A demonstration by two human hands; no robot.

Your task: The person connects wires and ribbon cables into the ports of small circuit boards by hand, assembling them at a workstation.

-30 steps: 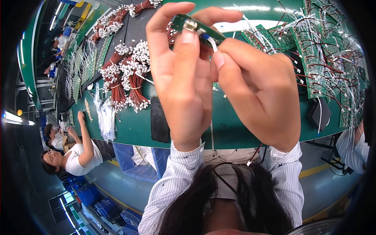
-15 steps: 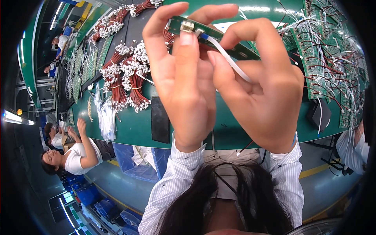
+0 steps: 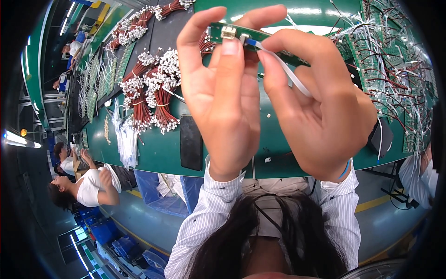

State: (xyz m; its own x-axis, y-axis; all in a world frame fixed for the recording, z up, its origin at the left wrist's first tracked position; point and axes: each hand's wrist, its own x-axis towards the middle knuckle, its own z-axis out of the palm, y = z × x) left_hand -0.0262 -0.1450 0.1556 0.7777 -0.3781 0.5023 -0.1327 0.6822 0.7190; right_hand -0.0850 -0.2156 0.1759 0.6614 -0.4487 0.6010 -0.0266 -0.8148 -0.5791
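Held up over the green table (image 3: pixel 278 153), a narrow green circuit board (image 3: pixel 215 33) is gripped in my left hand (image 3: pixel 223 107), whose thumb presses near a cream connector (image 3: pixel 228 31). A white flat ribbon cable (image 3: pixel 293 76) with a blue end meets a smaller connector beside that thumb. My right hand (image 3: pixel 325 102) pinches the ribbon cable between thumb and forefinger close to the blue end. How far the end sits in the connector is too small to tell. My right fingers hide much of the board's far part.
Bundles of red-brown wires with white plugs (image 3: pixel 162 69) lie at the left. Boards with attached wires (image 3: pixel 385 74) are heaped at the right, near a dark block (image 3: pixel 381 138). A black flat pad (image 3: pixel 190 142) rests near the front edge. Co-workers (image 3: pixel 90 188) sit at the left.
Both hands have shifted slightly right with the board. My right thumb and forefinger have moved up along the ribbon cable to its blue end.
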